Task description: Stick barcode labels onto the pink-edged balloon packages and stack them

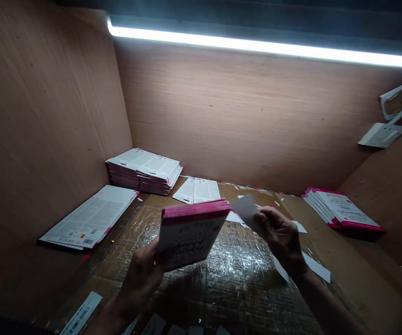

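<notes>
A cardboard-covered worktop point(243, 279) lay below the hands. A pile of white packs point(141, 167) stood at its far left, and a smaller stack of pink-edged cards point(351, 209) at the right. Between them and nearer, the left hand point(145, 263) gripped a pink-edged bundle point(190, 239), tilted. The right hand point(281, 232), apart from the left, pinched a pale slip point(247, 209) by the bundle's right corner; contact was unclear. The step seemed to be handling bundle and slip separately; the next move seemingly called for steady grips.
</notes>
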Demonstrator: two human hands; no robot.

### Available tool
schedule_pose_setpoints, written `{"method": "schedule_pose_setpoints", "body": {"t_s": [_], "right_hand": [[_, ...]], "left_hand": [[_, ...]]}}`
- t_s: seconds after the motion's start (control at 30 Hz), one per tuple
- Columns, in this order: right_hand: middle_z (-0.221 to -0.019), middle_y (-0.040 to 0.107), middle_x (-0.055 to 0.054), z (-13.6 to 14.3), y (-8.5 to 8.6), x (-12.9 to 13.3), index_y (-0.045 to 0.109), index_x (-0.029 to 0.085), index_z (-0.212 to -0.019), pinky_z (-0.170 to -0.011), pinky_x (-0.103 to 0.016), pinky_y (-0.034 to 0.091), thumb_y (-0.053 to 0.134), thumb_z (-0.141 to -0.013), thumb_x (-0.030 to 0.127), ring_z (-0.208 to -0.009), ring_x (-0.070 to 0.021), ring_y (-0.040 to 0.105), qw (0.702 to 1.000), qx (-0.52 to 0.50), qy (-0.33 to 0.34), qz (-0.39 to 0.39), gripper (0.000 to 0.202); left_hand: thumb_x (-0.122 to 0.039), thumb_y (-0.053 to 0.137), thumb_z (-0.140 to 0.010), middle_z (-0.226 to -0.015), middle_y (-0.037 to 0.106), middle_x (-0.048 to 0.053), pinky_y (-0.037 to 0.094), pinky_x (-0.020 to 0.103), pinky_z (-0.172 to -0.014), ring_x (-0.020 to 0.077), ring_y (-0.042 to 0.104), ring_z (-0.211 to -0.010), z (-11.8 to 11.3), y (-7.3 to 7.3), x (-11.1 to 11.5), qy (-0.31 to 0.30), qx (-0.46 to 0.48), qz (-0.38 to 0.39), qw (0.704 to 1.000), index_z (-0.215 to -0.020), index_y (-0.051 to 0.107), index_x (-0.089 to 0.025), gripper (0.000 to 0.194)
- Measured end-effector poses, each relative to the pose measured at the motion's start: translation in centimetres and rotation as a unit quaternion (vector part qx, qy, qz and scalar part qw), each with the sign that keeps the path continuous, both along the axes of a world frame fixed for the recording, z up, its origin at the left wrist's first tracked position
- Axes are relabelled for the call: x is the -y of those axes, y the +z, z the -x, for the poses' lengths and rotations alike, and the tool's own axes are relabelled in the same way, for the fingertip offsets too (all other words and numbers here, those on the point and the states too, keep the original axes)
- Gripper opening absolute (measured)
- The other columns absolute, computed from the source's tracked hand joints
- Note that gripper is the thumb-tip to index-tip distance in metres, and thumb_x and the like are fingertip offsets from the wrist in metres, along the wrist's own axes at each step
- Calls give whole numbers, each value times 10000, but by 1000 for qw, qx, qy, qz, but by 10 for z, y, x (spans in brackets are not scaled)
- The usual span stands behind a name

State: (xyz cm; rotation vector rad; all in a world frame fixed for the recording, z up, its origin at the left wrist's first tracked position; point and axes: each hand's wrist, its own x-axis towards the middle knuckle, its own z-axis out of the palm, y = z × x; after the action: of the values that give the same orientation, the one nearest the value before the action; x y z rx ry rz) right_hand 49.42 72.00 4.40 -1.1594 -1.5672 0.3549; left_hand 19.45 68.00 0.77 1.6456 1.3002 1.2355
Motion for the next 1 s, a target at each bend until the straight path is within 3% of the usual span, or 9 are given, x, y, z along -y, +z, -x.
{"method": "schedule_pose_setpoints", "body": {"t_s": [0.1, 0.17, 0.27, 0.37, 0.53, 0.8, 0.87, 0.93, 1.0], "right_hand": [[-688, 650, -21, 19, 3, 11, 669, 202, -778, -545, -247, 421, 567, -888, 448, -604, -152, 578, 985, 149, 74, 47, 288], [-683, 655, -24, 35, 3, 14, 664, 203, -769, -552, -254, 396, 525, -918, 440, -594, -151, 574, 962, 254, 86, 50, 313], [-705, 657, -38, 52, 0, 14, 641, 195, -746, -538, -258, 332, 460, -957, 413, -594, -150, 562, 920, 385, 73, 31, 354], [-690, 643, -43, 61, -1, 9, 619, 186, -732, -512, -262, 265, 445, -964, 413, -585, -147, 537, 892, 446, 71, 24, 368], [-663, 630, -21, 68, -1, 2, 627, 192, -726, -517, -266, 230, 518, -931, 419, -571, -134, 512, 889, 451, 77, 37, 324], [-716, 646, -26, 74, -2, 3, 643, 197, -783, -522, -262, 317, 540, -923, 398, -597, -149, 543, 906, 415, 82, 35, 266], [-884, 667, -70, 71, -7, 8, 642, 192, -913, -614, -293, 407, 535, -926, 418, -740, -192, 591, 915, 401, 47, -29, 250], [-1007, 652, -117, 66, -12, 14, 630, 187, -994, -749, -361, 449, 556, -902, 472, -894, -244, 590, 922, 372, -33, -101, 309], [-958, 657, -121, 60, -17, 20, 643, 189, -939, -784, -388, 449, 586, -864, 519, -896, -258, 588, 927, 342, -102, -119, 343]], "left_hand": [[-370, 709, -775, -819, 756, 64, 564, 324, -648, 262, 705, -756, -4, -1, -7, -46, 133, 158, 977, -895, 675, -170, 236], [-409, 757, -723, -799, 767, 84, 582, 361, -632, 274, 718, -716, -7, -1, -11, -73, 193, 224, 953, -866, 671, -152, 307], [-401, 795, -686, -793, 774, 91, 587, 363, -637, 276, 729, -709, -10, -1, -13, -103, 231, 268, 930, -858, 681, -138, 334], [-381, 780, -714, -834, 780, 95, 592, 365, -658, 278, 736, -730, -10, 1, -11, -127, 243, 284, 919, -888, 690, -133, 316], [-347, 763, -743, -867, 783, 89, 599, 343, -665, 265, 739, -756, -8, 0, -10, -117, 237, 277, 924, -925, 688, -129, 294], [-382, 782, -716, -862, 782, 111, 607, 344, -624, 284, 742, -744, -4, 1, -10, -85, 231, 262, 933, -915, 666, -112, 355], [-373, 782, -719, -873, 782, 105, 611, 352, -639, 278, 741, -744, -4, 3, -8, -65, 246, 253, 934, -926, 654, -118, 353], [-367, 798, -701, -862, 784, 96, 614, 366, -658, 277, 740, -739, -4, 5, -7, -45, 260, 253, 931, -924, 648, -126, 362], [-376, 815, -677, -851, 785, 88, 615, 369, -667, 280, 739, -743, -5, 7, -7, -36, 263, 255, 930, -920, 652, -133, 380]]}}
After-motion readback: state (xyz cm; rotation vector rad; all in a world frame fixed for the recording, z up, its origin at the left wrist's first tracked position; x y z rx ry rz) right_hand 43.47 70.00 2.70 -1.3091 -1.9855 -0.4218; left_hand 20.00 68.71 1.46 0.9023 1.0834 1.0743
